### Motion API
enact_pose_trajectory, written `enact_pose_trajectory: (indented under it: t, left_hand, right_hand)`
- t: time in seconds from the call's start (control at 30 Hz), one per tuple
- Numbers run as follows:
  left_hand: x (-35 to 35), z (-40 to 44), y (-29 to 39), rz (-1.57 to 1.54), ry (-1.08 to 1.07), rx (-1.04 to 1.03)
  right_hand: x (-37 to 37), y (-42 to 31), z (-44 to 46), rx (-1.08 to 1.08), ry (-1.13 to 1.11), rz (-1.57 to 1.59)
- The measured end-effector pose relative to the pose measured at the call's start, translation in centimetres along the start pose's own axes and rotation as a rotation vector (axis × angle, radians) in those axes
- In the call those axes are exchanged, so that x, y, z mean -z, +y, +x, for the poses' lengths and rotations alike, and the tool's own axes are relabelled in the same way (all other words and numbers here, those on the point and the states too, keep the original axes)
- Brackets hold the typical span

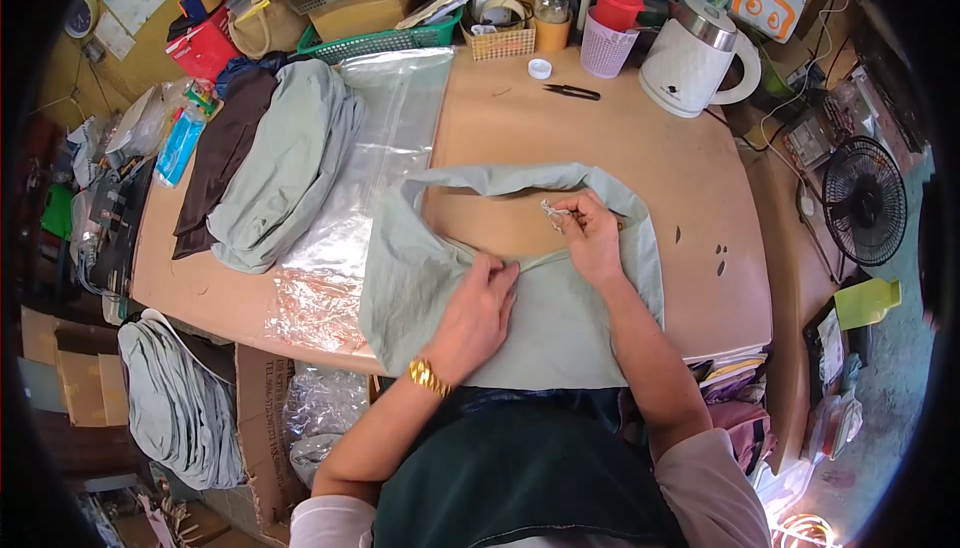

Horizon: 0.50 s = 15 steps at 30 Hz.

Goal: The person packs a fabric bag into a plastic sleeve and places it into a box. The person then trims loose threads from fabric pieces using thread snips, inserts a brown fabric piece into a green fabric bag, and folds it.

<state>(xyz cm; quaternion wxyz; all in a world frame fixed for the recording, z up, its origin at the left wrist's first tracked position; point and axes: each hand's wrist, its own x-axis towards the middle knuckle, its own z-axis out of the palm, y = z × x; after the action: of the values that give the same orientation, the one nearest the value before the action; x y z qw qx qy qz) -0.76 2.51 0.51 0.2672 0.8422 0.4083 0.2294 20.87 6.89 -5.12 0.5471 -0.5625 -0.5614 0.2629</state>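
Note:
A pale grey-green cloth piece (560,333) lies at the table's front edge, its upper band looping round a wide opening that shows the brown table top. At the lower rim of that opening, my left hand (480,308) pinches the cloth edge; a gold watch is on that wrist. My right hand (592,238) is over the right side of the opening, fingers closed on a small crumpled whitish scrap (553,214). Whether the scrap is thread, paper or cloth cannot be made out.
Folded grey-green cloth (290,163) and dark brown cloth (225,163) lie left, beside clear plastic sheets (395,118). Black thread snips (572,93), a white cap (539,69), a lilac cup (607,46) and a white kettle (690,63) stand at the back. A fan (865,200) is right.

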Motion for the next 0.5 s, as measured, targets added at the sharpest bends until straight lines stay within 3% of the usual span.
enact_pose_trajectory:
  t: [0.07,0.2,0.27,0.33,0.4,0.5]
  left_hand:
    - [-1.5,-2.1,-0.2,0.298,0.029,-0.169]
    - [-1.7,-2.6,0.1,0.298,0.013,-0.113]
    - [-1.5,-2.6,0.4,0.31,0.033,-0.095]
    - [-1.5,-2.5,0.4,0.321,0.054,-0.084]
    - [-1.4,-2.6,0.2,0.262,0.058,-0.075]
    - [-1.8,-2.5,0.0,0.269,0.081,-0.1]
  right_hand:
    - [0.4,-1.3,0.3,-0.036,-0.072,0.123]
    - [0.6,-4.1,0.2,-0.005,-0.344,0.066]
    - [-0.3,-5.2,-1.0,0.446,-0.548,-0.527]
    - [0.2,-5.0,-1.3,0.333,-0.53,-0.347]
    - [1.9,-5.4,-0.3,0.477,-0.622,-0.495]
    - [1.0,-5.4,0.1,0.496,-0.649,-0.522]
